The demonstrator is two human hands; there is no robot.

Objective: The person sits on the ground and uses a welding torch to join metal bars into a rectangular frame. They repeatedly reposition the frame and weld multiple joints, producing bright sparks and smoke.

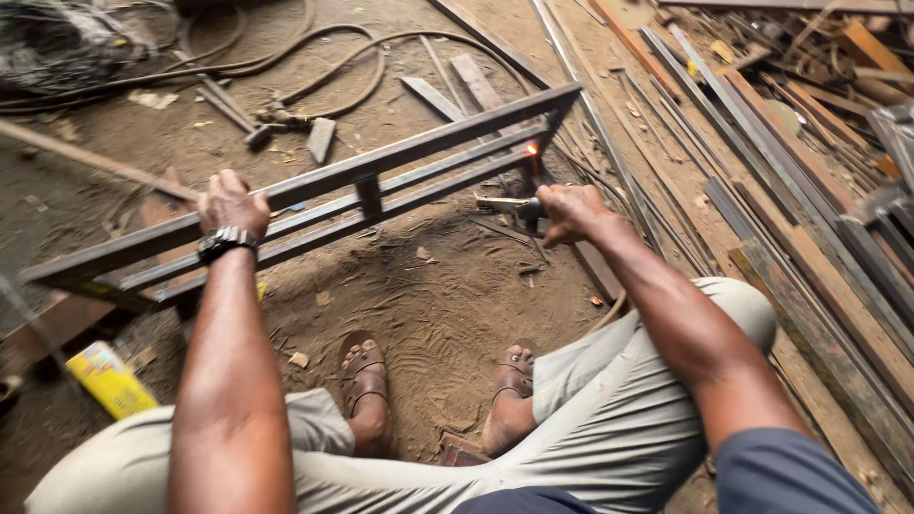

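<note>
A long rusty steel frame of parallel bars with short cross pieces stands on edge over the dirt floor. My left hand, a black watch on its wrist, grips the top bar near the frame's middle. My right hand is closed on a welding electrode holder. Its rod reaches up to a glowing orange spot on the frame's right end post. I am squatting, with my sandalled feet below the frame.
Long steel bars and angle strips lie piled along the right. Black cables and hoses snake across the ground at the top left. A yellow packet lies at the lower left. Scrap plates lie behind the frame.
</note>
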